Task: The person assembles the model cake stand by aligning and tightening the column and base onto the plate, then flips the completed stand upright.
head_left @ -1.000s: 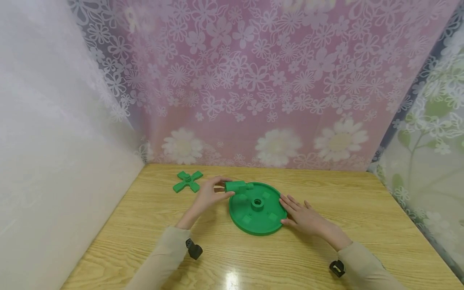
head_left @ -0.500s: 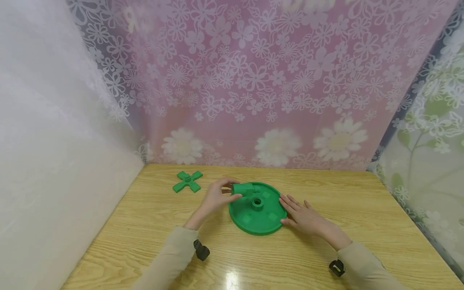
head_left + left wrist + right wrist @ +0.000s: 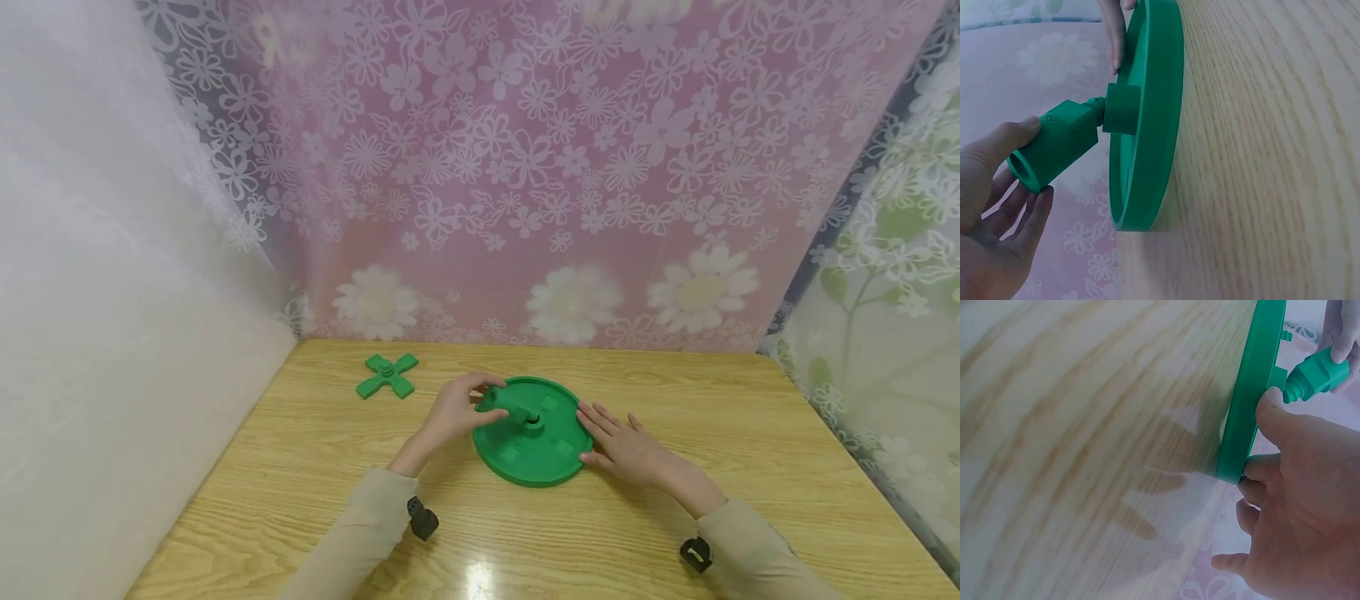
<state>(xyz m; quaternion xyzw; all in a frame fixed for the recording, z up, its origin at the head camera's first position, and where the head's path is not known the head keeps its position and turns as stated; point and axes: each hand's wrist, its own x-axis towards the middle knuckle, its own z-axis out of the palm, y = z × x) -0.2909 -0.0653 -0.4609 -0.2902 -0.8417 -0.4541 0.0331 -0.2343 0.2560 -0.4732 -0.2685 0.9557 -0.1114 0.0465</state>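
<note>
1. My landmark is the round green disc (image 3: 534,468), lying flat on the wooden table (image 3: 577,542) with its collar (image 3: 533,428) rising from the centre.
2. Over the disc, left of its collar, my left hand (image 3: 452,414) pinches the wide end of the green post (image 3: 1063,144) between thumb and fingers.
3. The post leans, its narrow end (image 3: 1095,107) at the collar's mouth; I cannot tell whether it has entered.
4. My right hand (image 3: 624,447) rests on the disc's right rim, fingers extended, clasping nothing.
5. Beyond the disc's left side, well apart from it, the green cross piece (image 3: 386,374) lies untouched.
6. I judge this step to be lining the post up with the collar.
7. The next move seems to call for tipping the post upright and seating it, the disc held steady.
</note>
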